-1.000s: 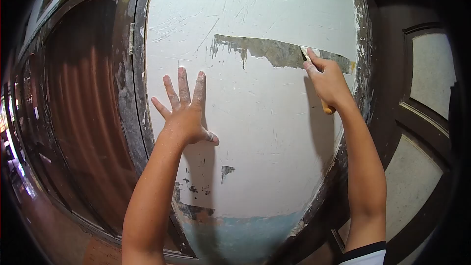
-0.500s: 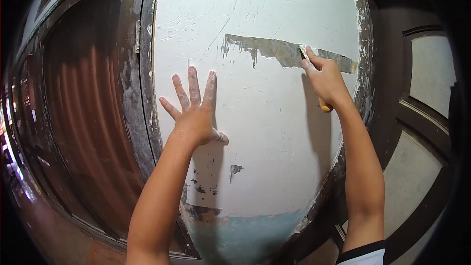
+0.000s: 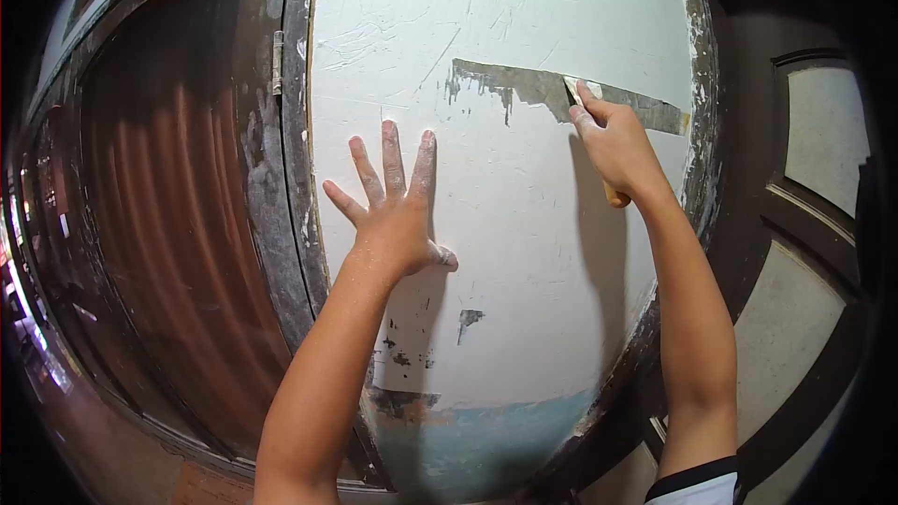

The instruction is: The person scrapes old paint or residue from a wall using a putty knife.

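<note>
Right hand (image 3: 613,145) is clamped round the scraper (image 3: 571,87), wooden handle poking out below the fist, blade pressed flat on the white wall (image 3: 524,243), right on the scraped grey strip (image 3: 514,81). Compared to a second ago, the blade has crept a bit left along that strip, so there's more bare patch to the right of the hand and less left of it. Looks like the scraping is moving along slowly. Left hand (image 3: 398,215) hasn't budged: empty, fingers spread, palm flat on the wall well below and left of the blade, beside the dark door frame (image 3: 281,187). A few small chips (image 3: 470,318) sit under it.
</note>
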